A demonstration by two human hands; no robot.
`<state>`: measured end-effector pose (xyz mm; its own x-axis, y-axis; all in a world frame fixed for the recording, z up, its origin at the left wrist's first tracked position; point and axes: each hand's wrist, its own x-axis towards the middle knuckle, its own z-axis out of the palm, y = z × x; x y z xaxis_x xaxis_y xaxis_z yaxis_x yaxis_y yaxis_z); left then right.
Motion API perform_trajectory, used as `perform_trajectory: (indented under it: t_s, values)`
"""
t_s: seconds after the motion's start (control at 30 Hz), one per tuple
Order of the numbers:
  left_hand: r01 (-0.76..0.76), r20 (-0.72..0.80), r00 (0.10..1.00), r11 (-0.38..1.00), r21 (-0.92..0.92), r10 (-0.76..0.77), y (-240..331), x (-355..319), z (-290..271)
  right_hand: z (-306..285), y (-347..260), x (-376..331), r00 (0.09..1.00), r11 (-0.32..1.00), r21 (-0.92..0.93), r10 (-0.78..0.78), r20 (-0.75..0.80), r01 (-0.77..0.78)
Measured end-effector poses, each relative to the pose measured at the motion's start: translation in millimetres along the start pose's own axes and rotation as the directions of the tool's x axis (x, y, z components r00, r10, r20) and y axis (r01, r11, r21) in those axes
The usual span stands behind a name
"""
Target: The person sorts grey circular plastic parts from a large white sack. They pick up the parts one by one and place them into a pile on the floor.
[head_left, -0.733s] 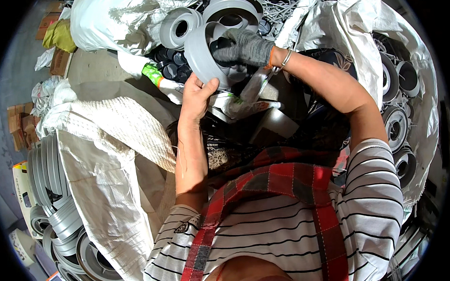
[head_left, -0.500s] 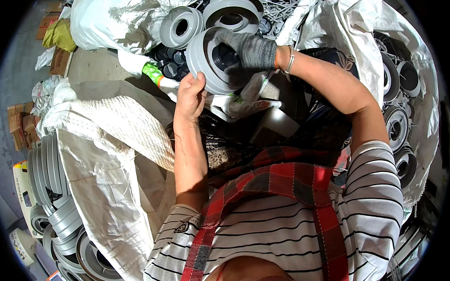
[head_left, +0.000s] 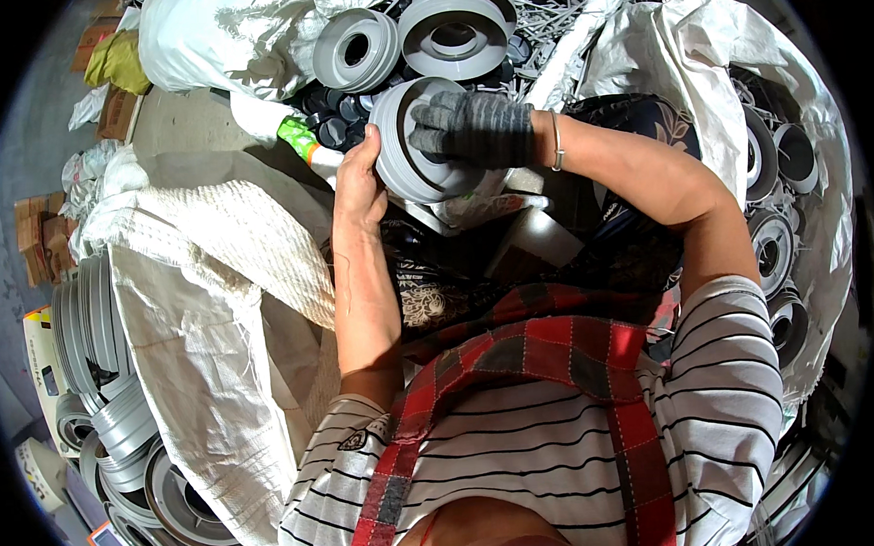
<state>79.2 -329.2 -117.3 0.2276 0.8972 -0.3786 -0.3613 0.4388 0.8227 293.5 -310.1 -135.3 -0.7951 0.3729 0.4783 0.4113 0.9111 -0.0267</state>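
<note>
I see my left hand [head_left: 359, 184] bare, its fingers curled around the left rim of a grey plastic spool [head_left: 415, 144], thumb pressed on the edge. My right hand [head_left: 475, 127], in a dark grey knit glove, lies flat across the spool's face with its fingers pressed together and wrapped over the hub. The spool sits tilted between both hands, raised above my lap, just in front of a heap of more grey spools [head_left: 405, 38]. A thin bracelet [head_left: 557, 141] circles my right wrist. To my left lies a white woven sack [head_left: 207, 310], with a stack of grey reels [head_left: 104, 381] beyond it. Another white sack [head_left: 789, 164] on my right holds further reels.
</note>
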Motion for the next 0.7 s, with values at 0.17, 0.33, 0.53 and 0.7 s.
perform_trajectory:
  t_s: [0.17, 0.33, 0.53, 0.7]
  values:
    - [0.026, -0.106, 0.994, 1.0, 0.006, -0.025, -2, 3, -1, 9, -3, -1, 0.982, 0.924, -0.342, -0.134, 0.131, 0.172]
    - [0.059, -0.097, 0.994, 0.998, 0.017, -0.057, -3, 4, 1, 27, 6, -6, 0.981, 0.97, -0.148, -0.191, 0.018, 0.192]
    - [0.003, 0.059, 0.998, 0.998, -0.06, 0.001, -7, -3, 10, 15, 9, 1, 0.969, 0.918, 0.363, 0.217, -0.117, -0.162]
    - [-0.065, 0.262, 0.962, 0.996, -0.06, 0.078, -10, -2, 9, 14, 14, 5, 0.652, 0.292, 0.726, 0.706, 0.275, -0.622]
